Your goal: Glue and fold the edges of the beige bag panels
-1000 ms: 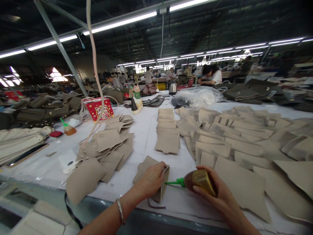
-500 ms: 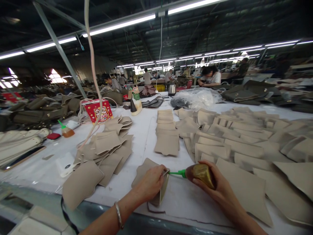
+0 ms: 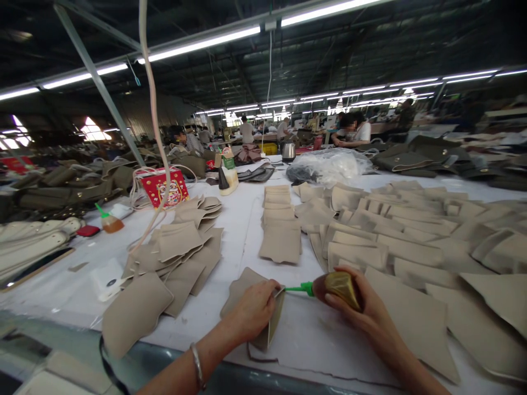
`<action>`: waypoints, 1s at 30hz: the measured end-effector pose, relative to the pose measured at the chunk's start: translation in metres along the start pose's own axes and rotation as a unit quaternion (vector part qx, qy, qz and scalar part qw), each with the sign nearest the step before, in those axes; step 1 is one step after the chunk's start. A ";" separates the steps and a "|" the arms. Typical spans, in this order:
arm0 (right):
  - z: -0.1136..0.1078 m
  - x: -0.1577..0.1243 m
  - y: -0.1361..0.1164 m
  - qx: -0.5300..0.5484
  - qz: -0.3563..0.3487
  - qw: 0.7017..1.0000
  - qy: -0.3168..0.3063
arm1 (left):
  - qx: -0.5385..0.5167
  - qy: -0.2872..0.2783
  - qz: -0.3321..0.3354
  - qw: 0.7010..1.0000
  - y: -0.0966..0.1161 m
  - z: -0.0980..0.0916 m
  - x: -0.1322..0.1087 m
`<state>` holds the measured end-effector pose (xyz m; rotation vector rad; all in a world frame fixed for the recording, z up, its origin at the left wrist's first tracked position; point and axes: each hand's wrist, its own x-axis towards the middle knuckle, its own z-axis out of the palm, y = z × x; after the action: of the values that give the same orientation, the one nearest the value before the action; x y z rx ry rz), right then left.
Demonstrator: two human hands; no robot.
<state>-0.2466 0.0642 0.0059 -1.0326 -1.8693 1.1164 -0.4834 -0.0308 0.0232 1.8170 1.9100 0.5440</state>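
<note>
My left hand [image 3: 256, 307] is closed on a taupe leather piece [image 3: 237, 289] near the table's front edge, its right part bent up. In my right hand [image 3: 362, 307] lies a glue bottle [image 3: 340, 289] with amber contents, held on its side. Its long green nozzle [image 3: 300, 288] points left, with the tip at the raised edge of the leather piece by my left fingertips. Whether the tip touches the edge is too small to tell. A short column of similar leather pieces [image 3: 280, 241] lies just beyond my hands.
Overlapping leather pieces spread over the right side [image 3: 407, 291], and a loose pile [image 3: 181, 241] lies left. A second glue bottle [image 3: 110, 220], a red bag [image 3: 164, 187], a white device [image 3: 107, 280] and a hanging hose [image 3: 153, 93] stand farther left. Plastic wrap [image 3: 333, 164] lies behind. Co-workers sit beyond.
Both hands keep nearly the same hold and position, with the nozzle tip still at the leather edge. The whole view has shifted very slightly.
</note>
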 end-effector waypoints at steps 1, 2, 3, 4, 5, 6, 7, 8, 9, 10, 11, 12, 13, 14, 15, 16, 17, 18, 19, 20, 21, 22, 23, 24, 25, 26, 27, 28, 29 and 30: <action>0.001 -0.001 0.000 -0.001 0.002 1.000 0.002 | 0.000 -0.001 0.000 1.000 0.000 0.000 0.000; 0.002 -0.003 0.000 0.001 0.008 1.000 -0.002 | 0.000 -0.001 0.001 1.000 -0.001 0.000 0.000; 0.002 -0.007 0.000 0.008 0.013 1.000 -0.010 | 0.000 -0.001 0.003 1.000 -0.001 0.000 0.000; 0.003 -0.011 0.000 0.018 0.018 0.999 -0.025 | -0.001 0.000 0.003 1.000 -0.002 0.000 0.000; 0.004 -0.016 0.000 0.030 0.023 0.998 -0.045 | -0.002 0.001 0.002 1.000 -0.002 0.000 0.000; 0.005 -0.020 -0.001 0.041 0.027 0.996 -0.068 | -0.002 0.003 0.000 1.000 -0.003 0.000 0.000; 0.006 -0.024 -0.003 0.051 0.031 0.994 -0.087 | -0.003 0.005 -0.001 1.000 -0.003 0.001 0.000; 0.007 -0.026 -0.005 0.061 0.035 0.993 -0.097 | -0.005 0.008 -0.002 1.000 -0.003 0.001 -0.001; 0.008 -0.028 -0.007 0.070 0.039 0.992 -0.095 | -0.007 0.011 -0.002 1.000 -0.003 0.001 -0.001; 0.009 -0.029 -0.009 0.077 0.044 0.993 -0.081 | -0.009 0.014 -0.002 1.000 -0.003 0.001 -0.001; 0.010 -0.029 -0.012 0.081 0.046 0.994 -0.060 | -0.011 0.016 0.000 1.000 -0.003 0.001 -0.001; 0.011 -0.029 -0.014 0.084 0.047 0.995 -0.038 | -0.015 0.018 0.001 1.000 -0.002 0.002 -0.002; 0.012 -0.030 -0.017 0.085 0.048 0.995 -0.023 | -0.018 0.020 0.002 1.000 -0.002 0.002 -0.002; 0.013 -0.032 -0.018 0.086 0.052 0.995 -0.016 | -0.022 0.020 0.002 1.000 -0.002 0.001 -0.002; 0.014 -0.034 -0.019 0.091 0.058 0.994 -0.017 | -0.025 0.020 0.001 0.999 -0.002 0.001 -0.003; 0.015 -0.037 -0.020 0.097 0.064 0.993 -0.021 | -0.029 0.020 0.000 0.999 -0.002 0.001 -0.003; 0.016 -0.040 -0.021 0.104 0.070 0.992 -0.027 | -0.032 0.021 -0.001 0.999 -0.002 0.001 -0.003; 0.017 -0.043 -0.022 0.109 0.076 0.991 -0.033 | -0.034 0.022 -0.002 0.999 -0.002 0.002 -0.004; 0.017 -0.046 -0.023 0.114 0.083 0.989 -0.036 | -0.035 0.023 -0.003 0.999 -0.002 0.002 -0.004; 0.017 -0.047 -0.023 0.119 0.093 0.988 -0.035 | -0.036 0.026 -0.006 0.999 -0.002 0.002 -0.004; 0.016 -0.048 -0.024 0.131 0.106 0.985 -0.030 | -0.037 0.029 -0.010 0.999 -0.001 0.002 -0.004; 0.015 -0.048 -0.025 0.157 0.125 0.979 -0.022 | -0.040 0.032 -0.013 0.999 -0.001 0.003 -0.004; 0.014 -0.048 -0.025 0.198 0.148 0.969 -0.018 | -0.046 0.034 -0.018 0.998 0.000 0.003 -0.004; 0.011 -0.047 -0.024 0.247 0.175 0.953 -0.018 | -0.056 0.034 -0.026 0.998 0.001 0.003 -0.004; 0.009 -0.046 -0.023 0.298 0.202 0.933 -0.021 | -0.070 0.028 -0.038 0.996 0.002 0.002 -0.005; 0.006 -0.045 -0.021 0.344 0.227 0.911 -0.026 | -0.086 0.021 -0.051 0.995 0.003 0.000 -0.006; 0.002 -0.044 -0.018 0.378 0.248 0.891 -0.030 | -0.095 0.019 -0.061 0.993 0.002 -0.002 -0.007; -0.001 -0.043 -0.013 0.402 0.261 0.877 -0.033 | -0.092 0.027 -0.066 0.993 0.000 -0.005 -0.008; -0.005 -0.042 -0.008 0.420 0.267 0.867 -0.034 | -0.074 0.048 -0.070 0.994 -0.003 -0.008 -0.010; -0.008 -0.040 -0.002 0.438 0.268 0.857 -0.036 | -0.040 0.083 -0.079 0.993 -0.008 -0.013 -0.012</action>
<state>-0.2227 0.0307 0.0035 -0.9508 -0.8777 2.0775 -0.4963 -0.0427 0.0298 1.5973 2.0880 0.7253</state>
